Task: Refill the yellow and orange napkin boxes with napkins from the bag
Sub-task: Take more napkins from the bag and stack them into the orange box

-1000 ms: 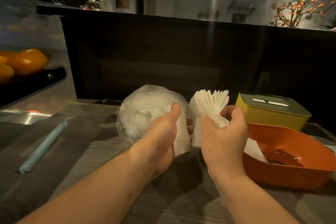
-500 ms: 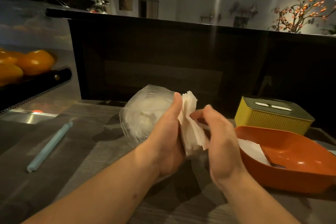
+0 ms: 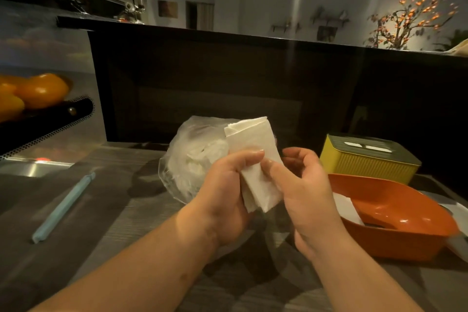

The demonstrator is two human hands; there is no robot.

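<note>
A white napkin stack (image 3: 255, 157) is held upright above the table, in front of the clear plastic bag (image 3: 192, 157) of napkins. My left hand (image 3: 225, 192) grips the stack from the left, thumb across its face. My right hand (image 3: 304, 192) touches the stack's right edge with thumb and curled fingers. The orange box (image 3: 402, 233) lies open to the right, with a white napkin (image 3: 347, 208) in it. Behind it stands the yellow box (image 3: 367, 159), closed with a dark slotted lid.
A pale blue stick (image 3: 63, 208) lies on the wooden table at the left. Oranges (image 3: 38, 91) sit in a black perforated tray at far left. A dark counter wall rises right behind the bag and boxes.
The fanned napkins in my right hand were brought to my left hand and squared into a flat stack. My left hand now grips the stack instead of the bag.
</note>
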